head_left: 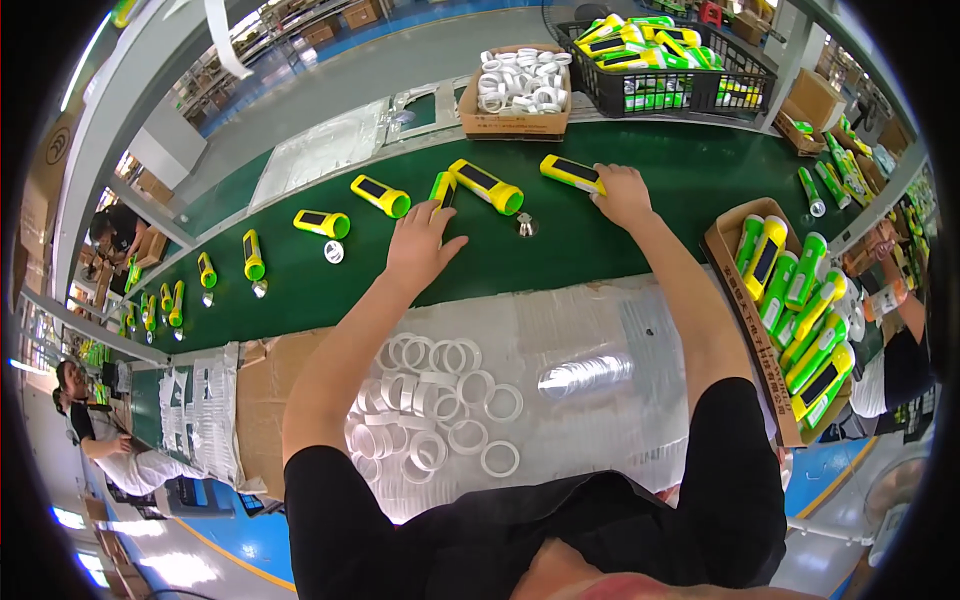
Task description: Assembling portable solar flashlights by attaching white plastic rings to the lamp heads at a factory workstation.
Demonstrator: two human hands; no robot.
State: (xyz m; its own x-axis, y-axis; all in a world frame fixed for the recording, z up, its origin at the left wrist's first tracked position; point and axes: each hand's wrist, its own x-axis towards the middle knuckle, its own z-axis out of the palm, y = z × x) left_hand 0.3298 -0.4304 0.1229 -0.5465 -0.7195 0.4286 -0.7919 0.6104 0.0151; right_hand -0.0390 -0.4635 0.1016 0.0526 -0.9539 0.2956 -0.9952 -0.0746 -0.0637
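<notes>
Black shirt (465, 540) nearest, left fingers (427, 212) spread against 1 flashlight (443, 186), right fingers (608, 178) pinch another (570, 173)

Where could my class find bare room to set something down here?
Free: green surface between the right hand and flashlight carton; plastic sheeting between the loose white rings and right forearm. Crowded: that carton; the rings' patch; the surface's left, lined with yellow-green flashlights.

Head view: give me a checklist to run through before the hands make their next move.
1. Right hand gripping the right flashlight: ok, at its right end.
2. Left hand touching the left flashlight: ok.
3. Left hand's grip closed: cannot tell, thumb spread.
4. Middle flashlight closed at its wide end: not ok, open and green inside.
5. White rings within reach: ok, seemingly, loose on the near table.
</notes>
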